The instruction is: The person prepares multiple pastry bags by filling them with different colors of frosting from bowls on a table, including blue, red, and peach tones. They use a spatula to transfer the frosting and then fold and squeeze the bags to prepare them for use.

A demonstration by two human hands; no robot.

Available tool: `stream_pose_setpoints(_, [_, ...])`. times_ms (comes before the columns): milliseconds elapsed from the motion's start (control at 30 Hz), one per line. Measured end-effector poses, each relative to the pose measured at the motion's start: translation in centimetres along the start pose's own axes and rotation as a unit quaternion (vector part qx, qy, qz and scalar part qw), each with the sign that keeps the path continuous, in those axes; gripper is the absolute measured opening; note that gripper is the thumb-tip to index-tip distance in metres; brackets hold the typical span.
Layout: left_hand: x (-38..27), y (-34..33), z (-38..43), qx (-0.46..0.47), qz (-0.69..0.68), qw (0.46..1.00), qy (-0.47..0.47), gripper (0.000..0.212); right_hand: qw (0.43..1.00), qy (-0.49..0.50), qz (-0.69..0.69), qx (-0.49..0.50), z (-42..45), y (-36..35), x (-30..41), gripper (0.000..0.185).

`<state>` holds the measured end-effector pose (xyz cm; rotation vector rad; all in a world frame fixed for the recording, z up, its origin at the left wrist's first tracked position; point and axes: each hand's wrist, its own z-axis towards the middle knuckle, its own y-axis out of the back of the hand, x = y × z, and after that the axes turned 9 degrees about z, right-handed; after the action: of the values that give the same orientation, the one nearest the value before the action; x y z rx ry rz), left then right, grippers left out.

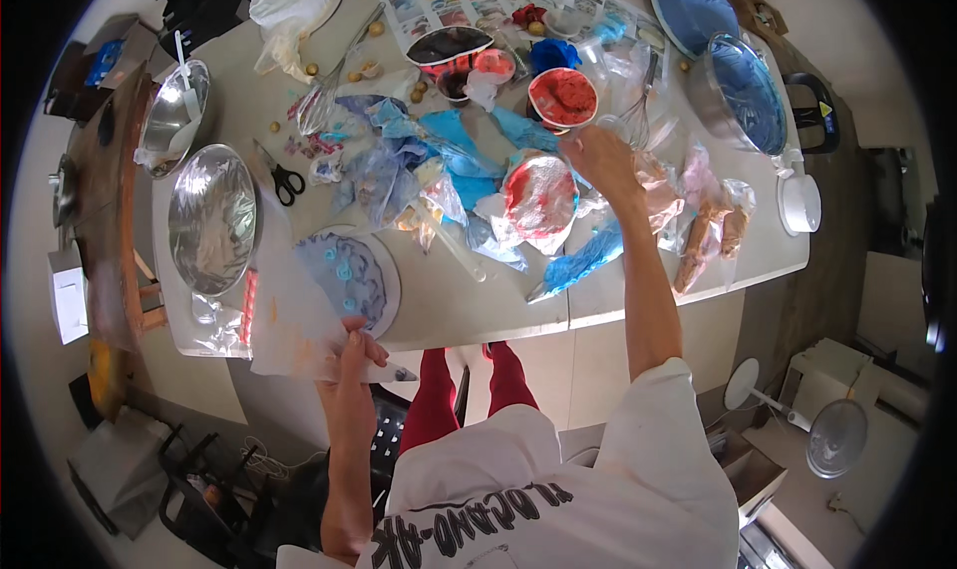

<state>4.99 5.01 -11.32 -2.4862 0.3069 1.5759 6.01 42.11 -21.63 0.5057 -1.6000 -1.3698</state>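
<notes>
My left hand (364, 345) holds a translucent piping bag (299, 330) near its narrow end, where a metal tip (404, 375) shows. Behind the bag, partly covered by it, a small cake with blue-grey icing and pale blue rosettes (344, 274) sits on a round white board (387, 270). My right hand (596, 154) reaches over the crowded middle of the table, just below a tub of red icing (563, 97); its fingertips are bent, and whether they grip anything cannot be told. Left of that hand stands a red-smeared container with a whitish top (540, 197).
Used piping bags (389, 169), a blue-filled bag (583, 262) and black-handled scissors (288, 184) lie on the table. Metal bowls (213, 221) stand at the left. A blue-smeared bowl (751, 94) and a blue cake (695, 12) stand at the right. Whisks (641, 117) lie farther back.
</notes>
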Motion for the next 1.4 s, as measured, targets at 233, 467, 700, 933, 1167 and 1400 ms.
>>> stream_pose_setpoints(233, [0.5,0.0,-0.9,0.015,0.000,1.000,-0.006,0.021,1.000,0.007,0.003,0.004,0.5,-1.5,0.0,0.017])
stream_pose_setpoints(467, [1.1,-0.7,-1.1,0.008,-0.023,1.000,0.001,0.020,0.975,-0.017,0.215,0.050,0.7,3.2,-0.8,0.022])
stream_pose_setpoints(700, [3.1,-3.4,0.2,0.049,-0.099,0.993,0.049,0.025,0.929,0.009,0.344,0.136,-2.9,12.0,0.1,0.022])
stream_pose_setpoints(933, [1.7,-9.5,1.7,0.158,-0.175,0.971,0.028,0.040,0.805,-0.104,0.561,0.161,-11.1,14.5,0.2,0.019])
stream_pose_setpoints(1167, [1.6,-10.9,1.2,0.240,-0.201,0.949,0.024,0.038,0.649,-0.133,0.723,0.196,-16.3,10.8,0.9,0.017])
stream_pose_setpoints(1400, [0.7,-9.6,0.8,0.240,-0.220,0.945,0.022,0.032,0.576,-0.164,0.778,0.188,-18.7,9.1,1.1,0.020])
